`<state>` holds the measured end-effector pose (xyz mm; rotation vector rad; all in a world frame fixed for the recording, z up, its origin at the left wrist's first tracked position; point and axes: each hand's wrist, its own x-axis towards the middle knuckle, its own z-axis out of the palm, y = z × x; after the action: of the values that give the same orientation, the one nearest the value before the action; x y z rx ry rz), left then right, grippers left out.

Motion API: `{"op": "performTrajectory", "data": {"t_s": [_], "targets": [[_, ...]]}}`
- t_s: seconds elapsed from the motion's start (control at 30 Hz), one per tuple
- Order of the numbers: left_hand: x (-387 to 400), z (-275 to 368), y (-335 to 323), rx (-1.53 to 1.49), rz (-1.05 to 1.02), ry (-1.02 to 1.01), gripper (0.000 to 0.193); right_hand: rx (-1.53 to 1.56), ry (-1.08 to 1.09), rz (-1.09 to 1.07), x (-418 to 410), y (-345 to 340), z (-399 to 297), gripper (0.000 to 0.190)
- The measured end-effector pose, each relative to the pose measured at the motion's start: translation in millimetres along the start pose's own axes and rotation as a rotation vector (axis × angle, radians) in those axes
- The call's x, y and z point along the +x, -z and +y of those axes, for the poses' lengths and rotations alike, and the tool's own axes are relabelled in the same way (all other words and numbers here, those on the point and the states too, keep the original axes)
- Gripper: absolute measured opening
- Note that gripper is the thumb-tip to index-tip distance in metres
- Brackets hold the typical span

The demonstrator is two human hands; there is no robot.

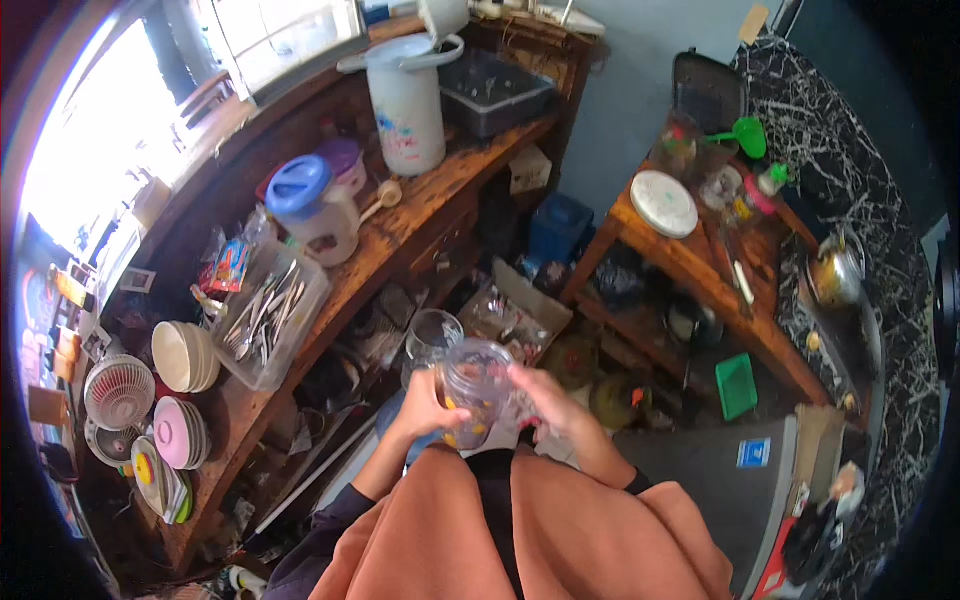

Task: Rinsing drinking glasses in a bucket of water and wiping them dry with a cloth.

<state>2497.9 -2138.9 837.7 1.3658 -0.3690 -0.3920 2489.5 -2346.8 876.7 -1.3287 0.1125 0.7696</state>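
Note:
A clear plastic jar (480, 367) without a lid is in front of my body, its round mouth facing up. Yellow marks show on its side. My left hand (426, 411) grips the jar from the left, thumb across its front. At the right side of the rim are the extended fingers of my right hand (553, 405); whether they grip the jar or only touch it is unclear. Just beyond my left hand is a clear rounded container (433, 336), partly hidden by the held jar.
A wooden counter (390, 232) on the left bears a cutlery tray (274, 319), stacked bowls (186, 356), a blue-lidded pitcher (311, 210) and a tall white container (409, 112). An open cardboard box (517, 307) lies below. A wooden table (637, 217) stands right, holding a white lid (664, 204).

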Motion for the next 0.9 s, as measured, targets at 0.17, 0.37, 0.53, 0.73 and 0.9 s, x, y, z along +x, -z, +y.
{"op": "performTrajectory", "data": {"t_s": [0.17,0.37,0.53,0.73,0.9], "targets": [[76,-6,-61,0.519,-0.107,-0.007,0.059,0.265,-0.142,0.003,1,92,12,0.028],[134,-20,-114,0.523,-0.238,0.037,0.043,0.071,-0.12,0.057,-27,178,18,0.028],[164,-26,-117,0.29,0.028,0.194,0.048,0.052,0.02,-0.035,-17,202,-1,0.033],[170,-29,-75,0.384,0.071,0.405,0.046,-0.094,0.073,0.132,-10,220,6,0.033],[172,6,-63,0.789,0.233,0.539,0.05,-0.054,0.066,0.228,6,228,-1,0.031]]}}
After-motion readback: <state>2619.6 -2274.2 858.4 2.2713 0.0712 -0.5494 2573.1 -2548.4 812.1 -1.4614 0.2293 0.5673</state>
